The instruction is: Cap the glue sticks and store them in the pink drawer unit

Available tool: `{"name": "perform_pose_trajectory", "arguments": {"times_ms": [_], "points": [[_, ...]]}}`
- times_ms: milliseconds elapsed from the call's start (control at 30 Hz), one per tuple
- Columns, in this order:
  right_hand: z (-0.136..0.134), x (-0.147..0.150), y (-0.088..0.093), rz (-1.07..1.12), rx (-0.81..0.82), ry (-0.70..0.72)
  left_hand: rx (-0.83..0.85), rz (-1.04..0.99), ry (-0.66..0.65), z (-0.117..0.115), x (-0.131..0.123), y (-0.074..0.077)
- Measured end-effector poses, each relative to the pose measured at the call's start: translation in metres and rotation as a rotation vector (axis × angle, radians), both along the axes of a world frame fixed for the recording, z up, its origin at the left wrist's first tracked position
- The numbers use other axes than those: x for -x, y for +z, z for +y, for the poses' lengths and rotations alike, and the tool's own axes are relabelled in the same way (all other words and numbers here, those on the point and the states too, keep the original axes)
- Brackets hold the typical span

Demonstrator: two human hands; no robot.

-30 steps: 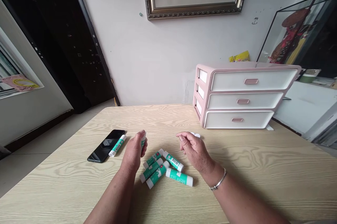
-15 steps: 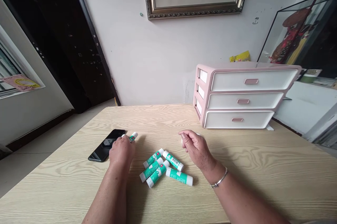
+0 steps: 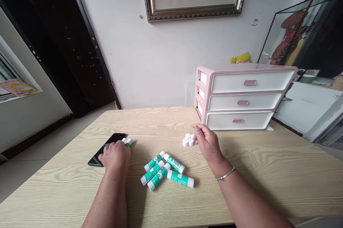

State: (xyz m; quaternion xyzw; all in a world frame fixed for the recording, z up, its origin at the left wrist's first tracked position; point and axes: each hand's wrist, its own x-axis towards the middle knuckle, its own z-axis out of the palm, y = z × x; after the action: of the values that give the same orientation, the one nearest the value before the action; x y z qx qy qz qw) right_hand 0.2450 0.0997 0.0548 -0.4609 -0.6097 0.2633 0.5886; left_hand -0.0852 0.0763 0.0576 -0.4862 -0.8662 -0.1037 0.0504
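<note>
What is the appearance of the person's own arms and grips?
The left arm and right arm are bare, no sleeves in view. The left grip and right grip wear no gloves. A narrow silver-coloured bracelet circles the right wrist; the left wrist shows none.

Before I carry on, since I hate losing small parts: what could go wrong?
Your right hand is close beside the small white caps and might knock one astray. Your left hand lies partly over the phone and could nudge it. The green-and-white tubes look round, so a bump might roll them.
</note>
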Motion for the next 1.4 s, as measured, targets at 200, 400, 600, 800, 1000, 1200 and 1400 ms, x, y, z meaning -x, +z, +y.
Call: {"name": "perform_pose_trajectory", "arguments": {"times_ms": [200,400,600,800,1000,1200,1400], "points": [[0.012,-0.020,0.006,-0.092,0.050,-0.215,-0.147,-0.033,-0.045,0.005,0.000,-0.005],[0.009,-0.022,0.014,-0.418,0.196,-0.326,-0.266,-0.310,-0.455,0.009,-0.026,-0.010],[0.011,-0.020,0.008,-0.715,0.299,-0.292,-0.034,-0.489,-0.724,-0.004,-0.044,0.000],[0.013,-0.022,0.000,-0.869,0.375,-0.285,0.124,-0.568,-0.773,-0.009,-0.047,0.004],[0.014,-0.021,-0.005,-0.914,0.398,-0.252,0.155,-0.481,-0.762,-0.009,-0.053,0.001],[0.015,-0.018,-0.008,-0.948,0.412,-0.212,0.165,-0.428,-0.757,-0.008,-0.054,-0.001],[0.018,-0.021,-0.015,-0.963,0.390,-0.206,0.146,-0.479,-0.740,-0.004,-0.051,-0.009]]}}
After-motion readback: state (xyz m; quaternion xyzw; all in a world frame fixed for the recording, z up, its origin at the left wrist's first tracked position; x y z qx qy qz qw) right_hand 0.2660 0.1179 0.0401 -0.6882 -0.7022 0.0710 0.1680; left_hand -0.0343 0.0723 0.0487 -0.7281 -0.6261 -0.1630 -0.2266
